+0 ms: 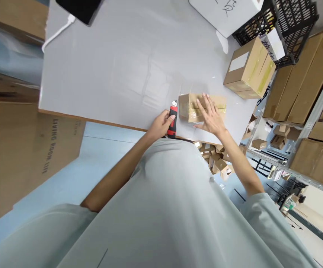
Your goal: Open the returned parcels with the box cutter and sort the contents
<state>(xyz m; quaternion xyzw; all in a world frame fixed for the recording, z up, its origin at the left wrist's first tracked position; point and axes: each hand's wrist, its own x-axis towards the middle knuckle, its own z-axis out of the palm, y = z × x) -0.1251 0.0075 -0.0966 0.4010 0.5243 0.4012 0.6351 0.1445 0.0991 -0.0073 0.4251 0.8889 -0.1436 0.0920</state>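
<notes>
while the person stands close against the near edge of the table (102, 63), a pale grey-green shirt (178, 193) fills the foreground, with a bare forearm reaching forward on either side. the left hand (160, 124) is closed around a red and black knife (172, 121), the thumb lying across its handle and the fingers curled at its side. the knife's metal tip points away from the body, just left of a small taped box (193, 106); whether the handle touches the tabletop cannot be told.

the right hand (211, 117) is open, its fingers fanned wide over the top of the box, the thumb set apart at the near side; it does not wrap round anything. the box lies on the table near the front edge, with clear tape running along its top.

below the table edge, to the right, is a heap of small cartons (216, 158). a large brown carton (30, 156) with printed lettering stands on the left, beside the blue floor (105, 145).

farther back on the right, a bigger taped carton (248, 69) with a white label rests on the tabletop. at the far left is a dark flat device (79, 8) with a white cable (57, 34). at the far right are a white container (225, 15) with black handwriting and a black plastic crate (297, 28). beyond them, a metal shelf (314, 108) carries brown cartons.
</notes>
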